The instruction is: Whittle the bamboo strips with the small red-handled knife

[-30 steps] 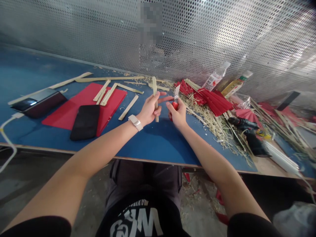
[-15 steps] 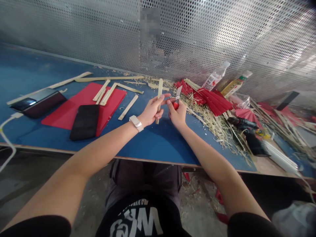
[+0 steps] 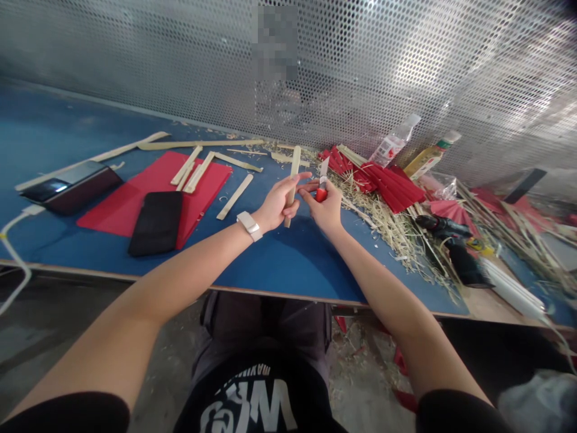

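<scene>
My left hand (image 3: pixel 278 203) is closed round a flat, pale bamboo strip (image 3: pixel 296 162) with a rounded top, held nearly upright above the blue table. A knife (image 3: pixel 321 191) with a red handle is in my right hand (image 3: pixel 329 210), its blade pointing up and away from me. The fingertips of both hands come close together; whether they touch I cannot tell. To the left of my left hand lies another short bamboo strip (image 3: pixel 235 196). Several more bamboo pieces (image 3: pixel 198 174) rest on a red sheet (image 3: pixel 117 195) farther left.
A black phone (image 3: pixel 155 222) lies on the red sheet, and another device (image 3: pixel 72 186) is cabled at left. Right of my hands are bamboo shavings (image 3: pixel 383 216), red folded fans (image 3: pixel 392 183), two bottles (image 3: pixel 396 138) and a power drill (image 3: pixel 460 246). Perforated metal (image 3: pixel 180 60) stands behind the table.
The bamboo strip in my left hand has tilted slightly to the right. My right hand's fingers and the knife have shifted a little to the left.
</scene>
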### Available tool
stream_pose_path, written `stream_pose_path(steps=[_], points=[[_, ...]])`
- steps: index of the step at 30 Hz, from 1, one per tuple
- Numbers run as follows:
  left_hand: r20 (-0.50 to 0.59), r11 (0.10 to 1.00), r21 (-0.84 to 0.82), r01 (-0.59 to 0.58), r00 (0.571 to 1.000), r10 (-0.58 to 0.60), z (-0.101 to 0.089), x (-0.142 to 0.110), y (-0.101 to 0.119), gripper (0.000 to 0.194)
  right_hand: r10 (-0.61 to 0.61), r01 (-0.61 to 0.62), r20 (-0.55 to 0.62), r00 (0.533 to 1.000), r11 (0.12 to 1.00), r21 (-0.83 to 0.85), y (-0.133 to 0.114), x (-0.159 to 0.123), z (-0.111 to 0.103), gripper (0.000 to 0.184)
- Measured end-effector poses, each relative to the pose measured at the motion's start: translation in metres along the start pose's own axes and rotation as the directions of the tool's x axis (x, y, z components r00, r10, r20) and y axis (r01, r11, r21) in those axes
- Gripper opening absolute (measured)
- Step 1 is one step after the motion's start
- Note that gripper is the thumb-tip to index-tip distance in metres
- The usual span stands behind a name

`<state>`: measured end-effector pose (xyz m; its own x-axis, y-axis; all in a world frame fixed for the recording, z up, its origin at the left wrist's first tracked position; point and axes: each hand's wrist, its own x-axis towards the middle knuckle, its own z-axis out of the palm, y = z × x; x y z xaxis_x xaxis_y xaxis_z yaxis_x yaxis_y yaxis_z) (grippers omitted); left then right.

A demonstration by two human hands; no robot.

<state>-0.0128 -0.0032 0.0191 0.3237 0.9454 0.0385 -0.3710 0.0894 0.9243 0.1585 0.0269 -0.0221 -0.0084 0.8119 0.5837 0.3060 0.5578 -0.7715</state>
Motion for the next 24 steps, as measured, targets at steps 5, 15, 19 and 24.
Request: stream_pose_path(steps=[5, 15, 19, 24], points=[[0.024, 0.998, -0.045, 0.032, 0.999, -0.031, -0.0001, 0.0002, 0.0014, 0.059, 0.015, -0.016, 0.025, 1.000, 0.998, 0.066, -0.0004, -0.0014, 0.0021, 0.023], [-0.015, 1.000, 0.007, 0.030, 0.999, -0.030, -0.0011, 0.0025, 0.0007, 0.074, 0.108, -0.110, 0.027, 0.994, 0.990, 0.083, -0.0065, -0.0027, 0.0034, 0.027], [-0.023, 0.999, 0.052, 0.013, 1.000, -0.012, -0.0010, 0.0024, 0.0006, 0.077, 0.145, -0.148, 0.041, 0.989, 0.986, 0.078, -0.0067, -0.0028, 0.0032, 0.027], [-0.043, 0.999, 0.041, 0.018, 0.999, -0.016, 0.0015, -0.0004, 0.0045, 0.078, 0.194, -0.197, 0.035, 0.980, 0.975, 0.104, -0.0020, -0.0026, 0.0055, 0.029]])
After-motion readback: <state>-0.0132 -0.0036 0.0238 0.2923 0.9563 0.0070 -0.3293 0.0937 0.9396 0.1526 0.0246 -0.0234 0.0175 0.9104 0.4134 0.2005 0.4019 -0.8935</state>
